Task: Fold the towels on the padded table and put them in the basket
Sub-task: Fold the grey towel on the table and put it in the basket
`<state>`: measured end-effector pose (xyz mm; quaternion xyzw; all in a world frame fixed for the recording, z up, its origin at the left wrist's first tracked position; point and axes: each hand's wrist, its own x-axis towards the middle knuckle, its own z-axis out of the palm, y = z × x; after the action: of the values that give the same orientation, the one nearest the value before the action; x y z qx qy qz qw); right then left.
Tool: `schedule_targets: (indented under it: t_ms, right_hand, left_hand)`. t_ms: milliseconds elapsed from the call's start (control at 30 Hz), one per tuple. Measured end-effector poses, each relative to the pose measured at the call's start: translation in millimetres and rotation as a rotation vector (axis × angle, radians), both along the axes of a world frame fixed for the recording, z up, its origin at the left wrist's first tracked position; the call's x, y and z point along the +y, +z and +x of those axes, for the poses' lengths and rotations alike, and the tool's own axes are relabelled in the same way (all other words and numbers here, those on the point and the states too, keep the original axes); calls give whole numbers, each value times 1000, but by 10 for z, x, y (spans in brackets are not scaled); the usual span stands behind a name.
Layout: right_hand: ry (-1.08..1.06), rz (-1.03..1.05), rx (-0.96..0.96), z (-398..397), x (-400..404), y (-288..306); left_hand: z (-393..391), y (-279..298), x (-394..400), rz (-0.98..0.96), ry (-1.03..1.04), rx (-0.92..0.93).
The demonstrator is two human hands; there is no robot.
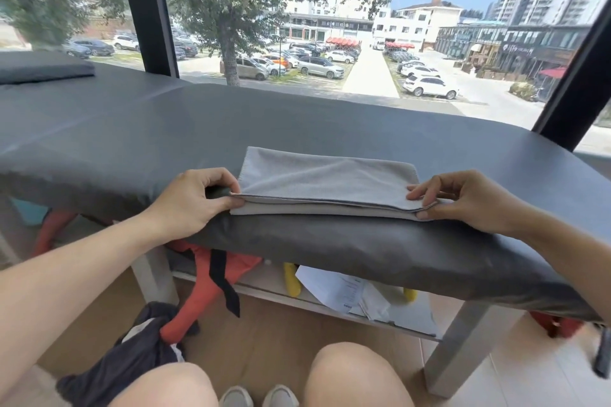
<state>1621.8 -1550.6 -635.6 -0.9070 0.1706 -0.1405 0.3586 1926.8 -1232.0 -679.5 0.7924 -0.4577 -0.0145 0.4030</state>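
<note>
Grey towel [327, 183], lying flat near the front edge of the padded table [132, 129], folded over into a long strip, its layered hems stacked along the near side. It looks soft, light and floppy, a little grippy on that dark cover, so I'd say it wants holding at the two near corners where the layers meet, or it will sag and slip out of line. Left hand [195, 198] sits at the left corner, thumb and fingers pinched together on the stacked edges. Right hand [463, 200] is at the right corner, thumb tucked under the hem, fingers curled down on top, clamping the layers. Both forearms reach in low from the near side, wrists about level with the table top. No basket in sight from here.
</note>
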Motion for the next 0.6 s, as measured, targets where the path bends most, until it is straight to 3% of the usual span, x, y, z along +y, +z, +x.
schedule_targets:
  t_ms: [200, 333, 433, 500, 600]
  right_hand:
    - [42, -173, 157, -5, -5, 96]
    - [67, -196, 234, -23, 15, 203]
    - [-62, -207, 118, 75, 100, 356]
    - [-168, -240, -35, 324, 187, 424]
    - [-166, -299, -73, 909, 421, 417]
  left_hand:
    - [47, 166, 87, 121, -67, -98]
    - [37, 211, 157, 160, -93, -41]
    - [-2, 231, 91, -83, 51, 34]
    - [-65, 310, -117, -196, 151, -63]
    - [-188, 417, -589, -71, 98, -191]
